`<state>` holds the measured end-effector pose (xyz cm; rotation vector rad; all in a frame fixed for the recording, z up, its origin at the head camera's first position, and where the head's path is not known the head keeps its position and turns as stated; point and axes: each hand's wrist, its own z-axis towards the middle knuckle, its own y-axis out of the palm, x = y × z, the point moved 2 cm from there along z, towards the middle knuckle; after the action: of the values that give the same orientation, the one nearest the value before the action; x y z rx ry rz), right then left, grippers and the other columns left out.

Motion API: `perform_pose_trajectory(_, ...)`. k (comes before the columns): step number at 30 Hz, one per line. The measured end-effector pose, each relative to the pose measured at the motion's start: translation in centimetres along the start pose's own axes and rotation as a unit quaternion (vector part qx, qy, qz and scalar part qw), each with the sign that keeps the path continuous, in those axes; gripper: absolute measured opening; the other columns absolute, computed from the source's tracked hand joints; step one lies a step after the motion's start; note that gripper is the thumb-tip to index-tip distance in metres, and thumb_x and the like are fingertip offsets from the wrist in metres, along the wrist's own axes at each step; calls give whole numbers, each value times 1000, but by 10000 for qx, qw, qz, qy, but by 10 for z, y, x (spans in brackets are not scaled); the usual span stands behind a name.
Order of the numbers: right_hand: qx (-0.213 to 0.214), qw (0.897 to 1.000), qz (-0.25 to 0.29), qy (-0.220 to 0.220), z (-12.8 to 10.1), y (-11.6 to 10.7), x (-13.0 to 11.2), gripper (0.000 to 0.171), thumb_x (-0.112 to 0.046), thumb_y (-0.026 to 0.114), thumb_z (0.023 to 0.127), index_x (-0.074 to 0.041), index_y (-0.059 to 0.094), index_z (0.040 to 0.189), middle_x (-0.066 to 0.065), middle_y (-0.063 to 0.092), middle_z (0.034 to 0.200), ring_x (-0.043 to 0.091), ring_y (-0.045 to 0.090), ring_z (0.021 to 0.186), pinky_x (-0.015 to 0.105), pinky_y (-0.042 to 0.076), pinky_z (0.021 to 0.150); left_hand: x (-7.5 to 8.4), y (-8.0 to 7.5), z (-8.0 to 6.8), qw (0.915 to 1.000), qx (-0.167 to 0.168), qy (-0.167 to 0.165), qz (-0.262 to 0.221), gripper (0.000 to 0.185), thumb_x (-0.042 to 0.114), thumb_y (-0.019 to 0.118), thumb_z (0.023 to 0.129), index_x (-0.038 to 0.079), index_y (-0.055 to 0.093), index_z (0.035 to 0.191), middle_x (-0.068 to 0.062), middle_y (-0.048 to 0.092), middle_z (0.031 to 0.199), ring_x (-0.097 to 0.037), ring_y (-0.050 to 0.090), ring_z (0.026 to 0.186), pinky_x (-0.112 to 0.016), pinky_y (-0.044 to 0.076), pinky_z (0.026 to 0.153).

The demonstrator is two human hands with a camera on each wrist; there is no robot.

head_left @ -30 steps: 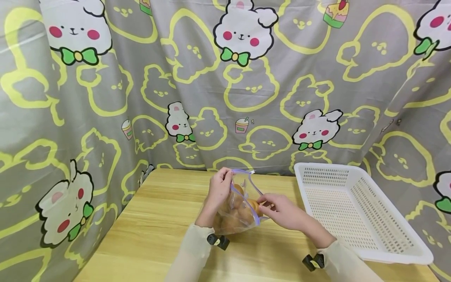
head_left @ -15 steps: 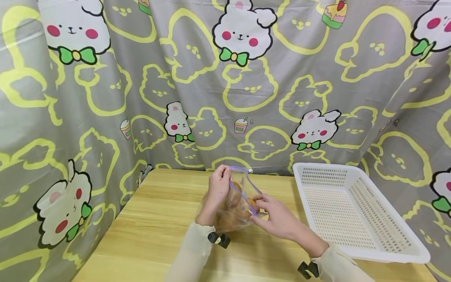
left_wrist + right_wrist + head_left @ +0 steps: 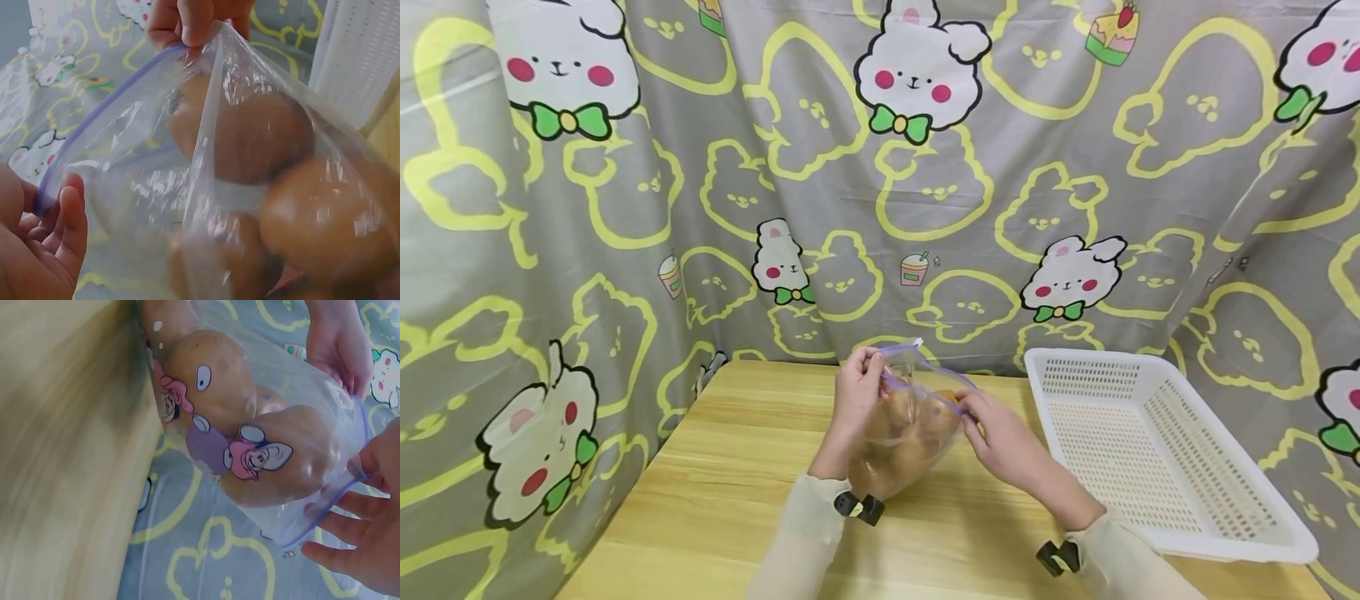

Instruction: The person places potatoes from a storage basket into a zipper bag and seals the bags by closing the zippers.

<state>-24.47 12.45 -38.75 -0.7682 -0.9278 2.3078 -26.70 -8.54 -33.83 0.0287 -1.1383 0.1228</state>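
A clear zip bag with a purple zip strip holds several round, orange-brown fruits, whose kind I cannot tell. My left hand pinches the left end of the bag's mouth in the head view. My right hand pinches the right end, so the mouth is spread between both hands. In the left wrist view, the purple strip runs taut from one hand to the other. Cartoon prints with a pink pig face show on the bag's side in the right wrist view.
A white perforated plastic basket stands on the right of the wooden table, with nothing seen inside. A grey curtain with cartoon prints hangs behind the table and along its sides.
My right hand has gone from an orange-brown fruit at the bag's mouth to the bag's edge. That fruit now sits inside, and the mouth is raised and pulled wider. My left hand keeps its hold.
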Motion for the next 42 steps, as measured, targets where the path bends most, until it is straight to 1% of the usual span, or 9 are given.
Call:
perform_pose_trajectory(5,479,9977,-428,-216,6,-7,6,10,5,58,88,-4,59,94,18,59,112,26,60,85,31,49,61,-1,-6,0,9999,-65,-58,-129,11,0,55,93,-11,54,89,-25,63,75,-21,60,53,-48,53,53)
perform_pose_trajectory(11,1192,9884,-763,-555,11,-12,15,13,7,64,83,-2,61,92,21,57,107,36,56,94,43,52,69,-18,-13,4,9999,-14,-90,-41,11,2,61,90,-6,55,85,-25,65,72,-41,63,60,-46,54,52)
perform_pose_trajectory(14,1394,9858,-764,-534,13,-13,19,13,7,64,84,-2,62,93,19,56,101,33,57,88,41,52,66,-30,-15,7,9999,39,-67,-94,12,4,60,90,-4,53,83,-24,65,68,-36,64,54,-54,52,54)
perform_pose_trajectory(18,1494,9850,-727,-467,16,-14,24,9,4,61,88,-1,62,96,14,56,92,28,58,79,39,51,62,-32,-18,7,9989,293,247,277,15,6,61,88,1,53,76,-13,63,59,-19,60,46,-46,54,50)
perform_pose_trajectory(23,1694,9828,-544,-495,18,-15,30,12,7,59,87,0,60,98,11,60,89,28,61,80,42,51,64,-26,-23,6,9790,957,980,1511,18,9,65,80,11,53,67,2,51,53,-11,47,47,-24,40,46)
perform_pose_trajectory(26,1803,9810,-436,-562,19,-14,32,12,7,59,87,1,61,98,12,62,90,29,62,81,42,51,65,-24,-25,6,9712,1176,1127,1738,17,8,64,77,12,52,66,3,49,54,-11,46,48,-24,38,47)
perform_pose_trajectory(30,1791,9821,-260,-526,21,-14,33,8,4,58,90,1,61,96,11,62,89,27,62,79,41,51,65,-22,-29,7,9681,1309,1087,1841,14,7,63,73,11,51,70,2,51,57,-12,48,50,-26,40,48)
perform_pose_trajectory(37,1569,9859,585,39,28,-16,36,12,8,55,91,-2,60,95,6,63,80,16,64,65,28,48,53,-19,-35,11,9627,1163,1229,2112,18,3,60,73,8,64,90,2,52,59,-11,50,51,-28,43,50)
perform_pose_trajectory(42,1420,9856,893,222,31,-21,42,13,7,51,93,-2,59,96,9,64,81,21,67,66,30,54,57,-22,-36,15,9416,862,1853,2678,27,3,58,76,8,70,100,4,50,59,-10,47,52,-27,41,49)
